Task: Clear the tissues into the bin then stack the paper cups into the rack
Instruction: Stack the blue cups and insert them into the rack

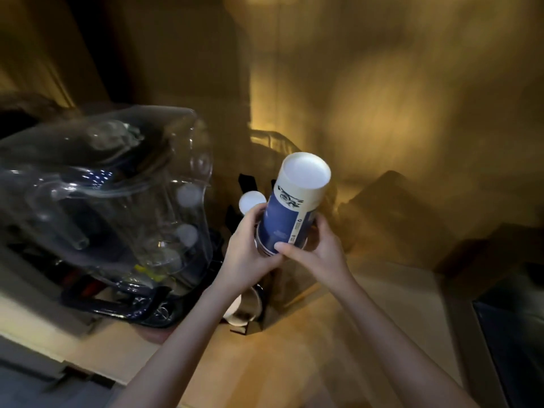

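A stack of blue and cream paper cups is held upside down and tilted, its white base pointing up and to the right. My left hand grips the stack's lower left side. My right hand holds its lower right, thumb across the rims. Behind the stack stands another upturned cup with a white base, between dark uprights of the rack. Below my hands a further white cup lies on its side in a dark holder. No tissue or bin is visible.
A large clear plastic water jug on a dark base fills the left. The wooden counter runs under my arms. A dark object sits at the right edge. Blurred dark shapes lie at the back against the wall.
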### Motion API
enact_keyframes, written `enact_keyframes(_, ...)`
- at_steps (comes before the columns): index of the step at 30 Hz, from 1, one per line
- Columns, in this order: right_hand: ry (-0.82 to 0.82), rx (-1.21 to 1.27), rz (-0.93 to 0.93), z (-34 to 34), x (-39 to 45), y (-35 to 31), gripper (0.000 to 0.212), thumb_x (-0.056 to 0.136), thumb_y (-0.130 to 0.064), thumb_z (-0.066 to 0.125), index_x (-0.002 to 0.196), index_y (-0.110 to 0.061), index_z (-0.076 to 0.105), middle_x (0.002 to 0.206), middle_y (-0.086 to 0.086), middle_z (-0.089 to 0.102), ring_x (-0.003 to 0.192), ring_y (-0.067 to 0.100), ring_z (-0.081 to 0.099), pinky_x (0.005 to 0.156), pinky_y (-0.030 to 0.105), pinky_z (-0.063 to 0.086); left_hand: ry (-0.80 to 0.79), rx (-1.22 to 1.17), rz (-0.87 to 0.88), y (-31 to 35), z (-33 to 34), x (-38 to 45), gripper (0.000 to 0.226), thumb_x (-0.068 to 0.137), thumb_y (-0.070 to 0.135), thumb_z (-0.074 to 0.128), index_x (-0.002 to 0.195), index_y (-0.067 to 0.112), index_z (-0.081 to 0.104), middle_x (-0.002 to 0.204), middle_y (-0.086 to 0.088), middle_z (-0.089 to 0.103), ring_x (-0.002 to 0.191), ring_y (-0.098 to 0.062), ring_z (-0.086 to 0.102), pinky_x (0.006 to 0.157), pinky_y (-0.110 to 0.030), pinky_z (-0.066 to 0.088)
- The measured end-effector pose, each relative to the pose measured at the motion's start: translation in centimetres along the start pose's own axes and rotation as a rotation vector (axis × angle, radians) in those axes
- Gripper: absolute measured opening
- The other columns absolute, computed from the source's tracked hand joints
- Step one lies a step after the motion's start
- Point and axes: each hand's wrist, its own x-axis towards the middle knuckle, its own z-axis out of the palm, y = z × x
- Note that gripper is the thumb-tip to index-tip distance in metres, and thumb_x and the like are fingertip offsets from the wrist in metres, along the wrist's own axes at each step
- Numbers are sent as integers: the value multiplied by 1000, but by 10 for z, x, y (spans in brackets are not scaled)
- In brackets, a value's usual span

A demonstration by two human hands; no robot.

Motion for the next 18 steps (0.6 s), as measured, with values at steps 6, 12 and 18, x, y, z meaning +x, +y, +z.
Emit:
enact_keyframes(6,13,-18,-99,22,53,-24,82,53,-49,80,123,-23,46,117,-9,59,106,4,56,81,6,42,56,108,95,24,-52,35,82,63,43,65,134,19,33,137,-2,48,123,-10,46,105,-27,40)
enact_keyframes(12,-57,-54,-63,39,90,-16,80,62,-26,84,130,-18,43,115,-12,49,107,2,48,69,-8,34,189,245,110,52,-79,69,83,66,45,76,134,19,37,134,0,50,122,-13,47,103,-36,43)
enact_keyframes(18,-111,-60,-16,45,105,-7,85,63,-27,83,134,-20,35,134,1,53,110,4,46,90,21,39,272,410,108,48,-82,87,66,68,39,75,123,10,53,120,-9,59,109,-20,56,94,-37,50)
